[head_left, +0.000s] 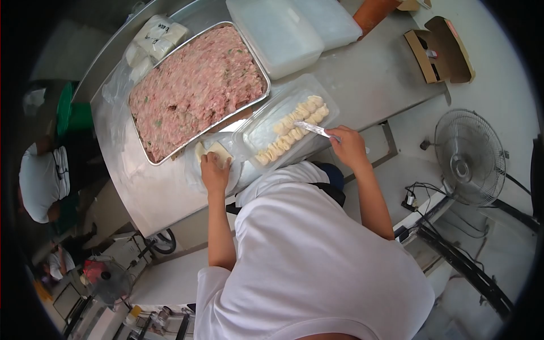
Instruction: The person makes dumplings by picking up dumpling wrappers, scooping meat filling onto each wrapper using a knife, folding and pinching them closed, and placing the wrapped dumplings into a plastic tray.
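Two dumpling rows (288,140) lay in the tub (259,135), right; the right hand (350,146) gripped a blade (313,128) over them. The left hand (215,171) touched wrappers (223,152), near left, grasp unclear; a light pinch seemed wisest.

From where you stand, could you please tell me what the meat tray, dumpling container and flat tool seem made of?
Meat tray: metal, judging by its shiny silvery rim.
Dumpling container: probably smooth plastic, being cloudy and translucent.
Flat tool: perhaps polished metal, given its bright gleam.
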Available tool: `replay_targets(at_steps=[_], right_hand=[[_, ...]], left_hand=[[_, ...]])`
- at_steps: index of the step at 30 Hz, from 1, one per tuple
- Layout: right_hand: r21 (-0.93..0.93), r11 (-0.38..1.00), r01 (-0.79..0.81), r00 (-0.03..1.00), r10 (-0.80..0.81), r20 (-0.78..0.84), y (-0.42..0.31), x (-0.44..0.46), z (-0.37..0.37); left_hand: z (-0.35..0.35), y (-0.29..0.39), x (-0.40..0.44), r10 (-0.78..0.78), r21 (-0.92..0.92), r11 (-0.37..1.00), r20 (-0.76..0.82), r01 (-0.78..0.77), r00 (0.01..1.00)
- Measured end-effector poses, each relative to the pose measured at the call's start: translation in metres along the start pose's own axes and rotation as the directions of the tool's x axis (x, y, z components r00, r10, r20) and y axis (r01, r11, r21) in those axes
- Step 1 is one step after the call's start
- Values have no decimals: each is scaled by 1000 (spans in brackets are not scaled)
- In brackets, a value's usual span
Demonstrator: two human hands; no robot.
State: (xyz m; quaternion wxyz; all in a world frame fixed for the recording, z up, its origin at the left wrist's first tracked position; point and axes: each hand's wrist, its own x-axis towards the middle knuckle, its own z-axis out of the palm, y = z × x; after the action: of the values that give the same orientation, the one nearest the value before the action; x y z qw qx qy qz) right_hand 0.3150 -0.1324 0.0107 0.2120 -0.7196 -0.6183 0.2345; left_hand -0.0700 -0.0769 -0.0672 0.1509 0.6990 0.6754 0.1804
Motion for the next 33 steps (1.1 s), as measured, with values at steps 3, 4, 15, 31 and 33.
replay_targets(at_steps=[3, 4, 15, 31, 33], right_hand=[[-11, 1000, 0, 1000, -1, -11, -4, 2, -1], [1, 1000, -19, 1000, 19, 19, -7, 2, -4], [146, 989, 1, 991, -20, 131, -36, 13, 2], [-165, 931, 325, 943, -333, -21, -91, 89, 10], [-346, 883, 319, 944, -329, 31, -105, 111, 12]], left_hand=[[5, -8, 4, -87, 7, 996, 85, 87, 993], [4, -10, 5, -143, 4, 990, 153, 144, 978], [-4, -24, 3, -122, -279, 940, 266, 197, 956], [-21, -50, 37, -473, -809, 578, -222, 110, 852], [-22, -49, 40, -471, -839, 542, -250, 54, 846]])
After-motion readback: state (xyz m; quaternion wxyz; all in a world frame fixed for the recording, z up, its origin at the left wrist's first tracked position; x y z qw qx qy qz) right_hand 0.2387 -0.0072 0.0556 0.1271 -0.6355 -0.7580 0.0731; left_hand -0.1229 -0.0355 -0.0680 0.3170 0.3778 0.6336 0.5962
